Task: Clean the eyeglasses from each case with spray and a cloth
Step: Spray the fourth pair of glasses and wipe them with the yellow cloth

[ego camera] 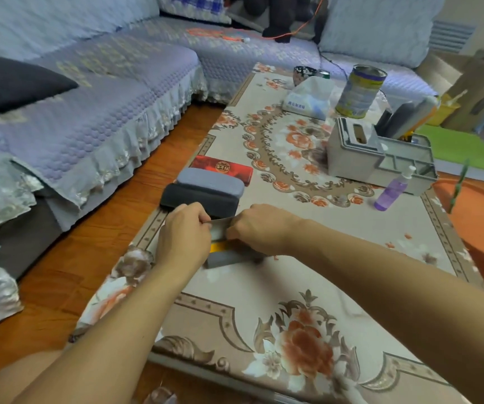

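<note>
Hands, left (183, 233) and right (259, 228), fingers pinching grey case (226, 259) lid near table (351, 228) edge

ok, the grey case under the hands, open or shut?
Open. The grey case has its lid raised between the left hand and right hand, both gripping the lid edge; yellow lining shows inside. Contents hidden.

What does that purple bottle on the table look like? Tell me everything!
The purple bottle is a slim see-through bottle, plastic by the look of it, with purple liquid inside and a white spray top. It stands on the flowery tablecloth, leaning in this wide view, right beside the grey organizer box; whether they touch I cannot tell. No hand is on it: both hands are busy at a grey case nearer the person.
</note>
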The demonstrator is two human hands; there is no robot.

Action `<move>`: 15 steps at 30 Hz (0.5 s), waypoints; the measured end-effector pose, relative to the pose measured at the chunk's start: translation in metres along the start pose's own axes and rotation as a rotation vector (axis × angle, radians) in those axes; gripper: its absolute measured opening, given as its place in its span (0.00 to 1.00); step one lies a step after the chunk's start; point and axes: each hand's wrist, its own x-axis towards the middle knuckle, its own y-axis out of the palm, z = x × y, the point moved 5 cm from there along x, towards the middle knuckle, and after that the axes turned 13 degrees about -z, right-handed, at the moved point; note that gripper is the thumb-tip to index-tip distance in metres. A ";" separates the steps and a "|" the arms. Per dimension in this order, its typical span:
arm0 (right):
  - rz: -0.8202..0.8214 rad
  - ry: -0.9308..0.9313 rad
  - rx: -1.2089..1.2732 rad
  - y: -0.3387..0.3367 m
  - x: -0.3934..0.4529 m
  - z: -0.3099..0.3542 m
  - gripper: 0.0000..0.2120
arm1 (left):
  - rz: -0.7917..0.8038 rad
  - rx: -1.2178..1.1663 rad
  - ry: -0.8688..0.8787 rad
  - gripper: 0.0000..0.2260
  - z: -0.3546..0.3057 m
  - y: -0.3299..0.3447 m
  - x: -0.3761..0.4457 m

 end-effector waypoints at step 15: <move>-0.217 0.024 0.064 -0.028 -0.015 -0.013 0.08 | 0.024 -0.174 -0.144 0.03 0.010 -0.004 0.006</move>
